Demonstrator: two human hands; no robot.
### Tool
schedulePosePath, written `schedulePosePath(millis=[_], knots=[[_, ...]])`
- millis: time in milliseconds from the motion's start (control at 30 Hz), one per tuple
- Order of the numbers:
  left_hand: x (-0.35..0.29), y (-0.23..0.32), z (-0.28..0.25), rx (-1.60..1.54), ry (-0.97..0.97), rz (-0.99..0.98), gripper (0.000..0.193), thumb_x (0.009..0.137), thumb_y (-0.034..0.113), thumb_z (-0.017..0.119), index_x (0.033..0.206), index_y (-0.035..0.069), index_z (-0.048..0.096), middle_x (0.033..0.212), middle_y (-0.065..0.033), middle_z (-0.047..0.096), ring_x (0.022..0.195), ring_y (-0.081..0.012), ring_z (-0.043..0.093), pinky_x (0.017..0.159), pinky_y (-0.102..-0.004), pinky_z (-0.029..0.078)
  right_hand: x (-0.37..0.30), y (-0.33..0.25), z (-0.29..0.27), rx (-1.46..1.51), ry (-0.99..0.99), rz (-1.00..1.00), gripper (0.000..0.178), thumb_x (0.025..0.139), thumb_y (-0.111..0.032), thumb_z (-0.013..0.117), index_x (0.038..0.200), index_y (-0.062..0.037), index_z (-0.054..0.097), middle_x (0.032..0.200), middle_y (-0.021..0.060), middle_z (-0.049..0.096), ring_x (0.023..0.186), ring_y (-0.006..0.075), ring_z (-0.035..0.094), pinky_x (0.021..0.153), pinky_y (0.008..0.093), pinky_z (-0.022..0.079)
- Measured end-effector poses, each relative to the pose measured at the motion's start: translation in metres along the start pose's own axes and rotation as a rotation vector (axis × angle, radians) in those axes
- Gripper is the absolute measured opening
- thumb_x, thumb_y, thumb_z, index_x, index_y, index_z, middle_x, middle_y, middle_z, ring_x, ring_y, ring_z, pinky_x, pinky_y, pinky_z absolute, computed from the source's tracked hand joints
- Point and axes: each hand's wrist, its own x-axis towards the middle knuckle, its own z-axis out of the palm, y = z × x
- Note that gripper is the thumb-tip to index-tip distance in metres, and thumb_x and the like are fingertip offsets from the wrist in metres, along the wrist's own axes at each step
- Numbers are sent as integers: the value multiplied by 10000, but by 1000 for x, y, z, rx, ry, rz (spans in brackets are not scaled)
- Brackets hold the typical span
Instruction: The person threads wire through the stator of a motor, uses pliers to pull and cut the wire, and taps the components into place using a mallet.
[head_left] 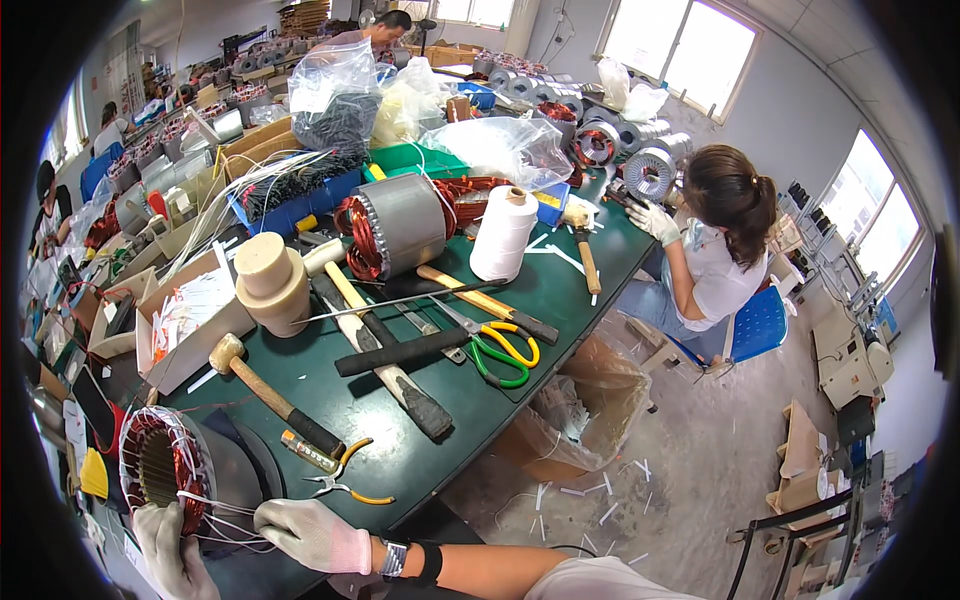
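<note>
A motor stator (232,455) with a grey shell and red copper windings lies on its side at the near left of the table. White lead wires (222,508) come out of its open end. My right hand (315,535), in a whitish glove, pinches these leads beside the stator. My left hand (172,552), also gloved, has its fingers bent against the lower rim of the windings; what they hold there is hidden. Near the stator lie yellow-handled pliers (345,482), a utility knife (310,450) and a mallet (275,393).
On the green table (480,400) are green-and-yellow scissors (500,350), black-wrapped bars (400,352), a thread cone (505,235), another stator (400,225) and a box of paper strips (190,315). A co-worker (715,240) sits at the right edge. A lined waste box (580,410) stands below.
</note>
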Motion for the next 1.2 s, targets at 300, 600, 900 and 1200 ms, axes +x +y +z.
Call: schedulePosePath(millis=[300,600,900,1200], knots=[[-21,-22,6,-31,-35,9,417,922,-1,616,1337,-43,625,1177,-205,654,1129,-437,601,1066,-554,436,0,-2,0,17,15,-10,152,994,-125,590,988,26,576,916,212,620,894,434,630,800,456,514],[2,3,-1,6,4,-3,361,934,18,682,1294,8,707,1143,-189,701,1056,-397,669,960,-491,516,0,1,0,-4,6,-18,139,1000,-116,590,1033,19,605,940,190,640,883,381,659,799,434,524],[16,14,-4,44,30,20,366,934,6,726,1296,58,751,1109,-183,731,985,-371,720,864,-441,586,0,3,1,-7,12,-37,131,999,-109,600,1034,17,606,940,187,640,883,388,658,797,437,526],[14,10,-2,19,37,34,371,912,-9,726,1280,35,747,1111,-199,739,1001,-399,716,888,-469,580,0,3,2,-4,10,-34,127,994,-103,608,1039,16,599,943,184,634,882,387,654,796,436,528]])
